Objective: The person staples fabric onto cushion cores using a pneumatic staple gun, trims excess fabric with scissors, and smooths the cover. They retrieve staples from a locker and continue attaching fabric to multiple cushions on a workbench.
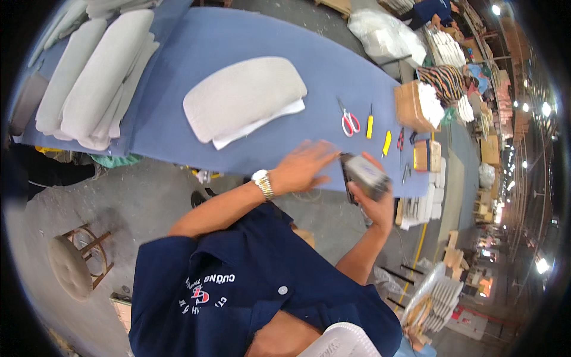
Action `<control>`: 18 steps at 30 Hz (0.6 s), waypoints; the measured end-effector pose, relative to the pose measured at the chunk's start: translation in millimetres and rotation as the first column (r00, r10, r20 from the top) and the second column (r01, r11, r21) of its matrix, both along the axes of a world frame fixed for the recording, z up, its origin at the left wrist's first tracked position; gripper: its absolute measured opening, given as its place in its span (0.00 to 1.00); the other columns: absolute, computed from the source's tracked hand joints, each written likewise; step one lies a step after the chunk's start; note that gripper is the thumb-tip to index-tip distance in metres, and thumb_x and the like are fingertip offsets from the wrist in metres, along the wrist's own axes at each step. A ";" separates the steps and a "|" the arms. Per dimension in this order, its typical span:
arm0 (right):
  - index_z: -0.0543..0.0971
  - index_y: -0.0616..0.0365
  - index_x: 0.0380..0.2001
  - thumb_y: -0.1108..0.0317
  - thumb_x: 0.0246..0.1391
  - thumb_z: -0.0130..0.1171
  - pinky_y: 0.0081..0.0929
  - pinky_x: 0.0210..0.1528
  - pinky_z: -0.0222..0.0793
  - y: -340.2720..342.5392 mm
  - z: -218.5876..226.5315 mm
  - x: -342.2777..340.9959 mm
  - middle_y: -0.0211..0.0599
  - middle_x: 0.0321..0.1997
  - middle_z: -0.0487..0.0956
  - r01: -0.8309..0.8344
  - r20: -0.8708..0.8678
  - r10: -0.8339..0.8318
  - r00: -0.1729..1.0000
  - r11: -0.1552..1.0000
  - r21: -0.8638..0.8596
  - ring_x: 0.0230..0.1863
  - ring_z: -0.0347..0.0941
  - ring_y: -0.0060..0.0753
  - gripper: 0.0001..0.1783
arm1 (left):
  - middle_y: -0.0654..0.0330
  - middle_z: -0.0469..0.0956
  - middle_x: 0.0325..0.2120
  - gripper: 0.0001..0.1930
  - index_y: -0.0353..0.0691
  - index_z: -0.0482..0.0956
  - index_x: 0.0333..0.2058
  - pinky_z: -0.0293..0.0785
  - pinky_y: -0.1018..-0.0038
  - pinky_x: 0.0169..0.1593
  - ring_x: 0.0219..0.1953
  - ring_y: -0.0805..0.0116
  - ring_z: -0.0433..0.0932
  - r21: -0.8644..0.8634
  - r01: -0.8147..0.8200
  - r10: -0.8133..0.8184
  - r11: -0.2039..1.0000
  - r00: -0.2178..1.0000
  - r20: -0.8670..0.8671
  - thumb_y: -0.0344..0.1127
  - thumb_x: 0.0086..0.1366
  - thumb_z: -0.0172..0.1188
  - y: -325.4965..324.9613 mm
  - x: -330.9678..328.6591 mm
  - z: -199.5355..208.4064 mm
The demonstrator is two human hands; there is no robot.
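Note:
A boxy grey-and-black hand tool [367, 174], blurred by motion, is gripped in my right hand [379, 208] over the table's near edge. My left hand [299, 169], with a metal watch on its wrist, has its fingers stretched toward the tool's dark end. Whether the fingertips touch it I cannot tell. Beyond my left hand a light grey fabric pad [245, 95] lies flat, a white layer showing along its near edge. To its right are red-handled scissors [349, 121], a yellow-handled screwdriver [370, 124] and a yellow utility knife [386, 143].
The blue table [229, 33] carries stacked grey pads [107, 77] at its left. Small red-and-black tools [401, 140] and a small box [422, 156] sit at the right end, near a cardboard carton [411, 107]. A round stool [70, 268] stands on the floor at lower left.

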State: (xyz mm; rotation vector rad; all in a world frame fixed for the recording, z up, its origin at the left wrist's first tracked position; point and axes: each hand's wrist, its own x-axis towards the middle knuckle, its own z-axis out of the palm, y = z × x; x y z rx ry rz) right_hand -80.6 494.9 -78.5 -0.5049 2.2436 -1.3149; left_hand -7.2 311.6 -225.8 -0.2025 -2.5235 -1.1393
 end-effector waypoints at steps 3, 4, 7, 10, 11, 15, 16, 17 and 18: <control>0.70 0.50 0.68 0.67 0.43 0.77 0.41 0.57 0.74 6.8 -98.0 -95.2 0.46 0.60 0.77 -0.049 -0.409 0.280 0.869 0.869 0.493 0.58 0.76 0.49 0.46 | 0.41 0.57 0.71 0.41 0.51 0.59 0.72 0.55 0.45 0.72 0.73 0.42 0.56 -0.206 -0.354 0.395 0.912 0.891 0.221 0.41 0.62 0.68 -41.3 -15.9 -76.1; 0.71 0.50 0.67 0.65 0.43 0.77 0.43 0.60 0.72 0.7 -127.3 -114.7 0.50 0.62 0.75 -0.031 -0.420 0.236 0.877 0.898 0.438 0.60 0.74 0.52 0.45 | 0.43 0.53 0.73 0.45 0.53 0.56 0.74 0.53 0.43 0.73 0.75 0.42 0.51 -0.377 -0.380 0.493 0.845 0.826 0.273 0.39 0.60 0.68 -61.5 -15.0 -96.3; 0.72 0.50 0.65 0.60 0.47 0.73 0.45 0.63 0.70 -17.5 -218.2 -152.6 0.53 0.61 0.74 -0.080 -0.517 0.236 0.823 0.949 0.306 0.60 0.74 0.57 0.40 | 0.44 0.48 0.75 0.49 0.60 0.54 0.75 0.47 0.38 0.73 0.77 0.43 0.47 -0.611 -0.511 0.745 0.605 0.634 0.208 0.33 0.56 0.66 -121.9 -0.6 -162.4; 0.74 0.53 0.62 0.62 0.51 0.70 0.48 0.62 0.69 -22.3 -275.5 -185.7 0.53 0.61 0.75 -0.337 -0.487 0.421 0.765 0.906 0.255 0.59 0.74 0.58 0.34 | 0.50 0.45 0.77 0.52 0.64 0.53 0.76 0.43 0.37 0.74 0.78 0.44 0.43 -0.698 -0.446 0.776 0.560 0.579 0.252 0.27 0.53 0.65 -132.1 -0.2 -160.4; 0.75 0.54 0.61 0.63 0.51 0.69 0.48 0.62 0.69 -19.3 -281.5 -209.6 0.52 0.61 0.75 -0.230 -0.514 0.335 0.790 0.938 0.258 0.59 0.73 0.58 0.32 | 0.52 0.45 0.78 0.53 0.64 0.53 0.76 0.42 0.37 0.74 0.78 0.45 0.42 -0.690 -0.454 0.784 0.563 0.557 0.273 0.25 0.52 0.65 -128.9 -6.5 -155.0; 0.78 0.57 0.52 0.66 0.51 0.68 0.48 0.61 0.69 2.0 -319.9 -286.4 0.48 0.56 0.78 0.104 -0.623 0.117 0.773 0.946 0.306 0.59 0.73 0.56 0.24 | 0.54 0.45 0.78 0.55 0.65 0.53 0.75 0.40 0.34 0.73 0.79 0.46 0.41 -0.723 -0.456 0.809 0.519 0.536 0.243 0.22 0.49 0.65 -135.2 -18.4 -155.2; 0.78 0.57 0.52 0.66 0.51 0.68 0.46 0.59 0.70 4.3 -324.1 -301.2 0.49 0.54 0.79 0.112 -0.682 0.203 0.703 0.915 0.388 0.57 0.74 0.55 0.24 | 0.54 0.46 0.78 0.56 0.64 0.54 0.75 0.41 0.32 0.73 0.79 0.45 0.41 -0.748 -0.460 0.809 0.479 0.562 0.172 0.21 0.47 0.65 -139.3 -15.4 -166.2; 0.78 0.57 0.51 0.66 0.51 0.68 0.45 0.58 0.71 8.7 -327.6 -312.6 0.49 0.51 0.79 0.129 -0.722 0.289 0.628 0.877 0.463 0.55 0.75 0.55 0.23 | 0.54 0.46 0.78 0.56 0.64 0.55 0.75 0.42 0.32 0.72 0.79 0.44 0.42 -0.741 -0.444 0.810 0.504 0.541 0.227 0.21 0.47 0.66 -143.2 -19.0 -160.5; 0.79 0.56 0.50 0.65 0.52 0.68 0.44 0.55 0.72 10.5 -332.9 -325.8 0.48 0.49 0.79 0.086 -0.714 0.281 0.641 0.898 0.431 0.53 0.76 0.53 0.22 | 0.54 0.46 0.78 0.57 0.64 0.55 0.75 0.43 0.31 0.72 0.78 0.44 0.43 -0.732 -0.422 0.804 0.534 0.522 0.286 0.21 0.46 0.66 -143.3 -26.2 -147.8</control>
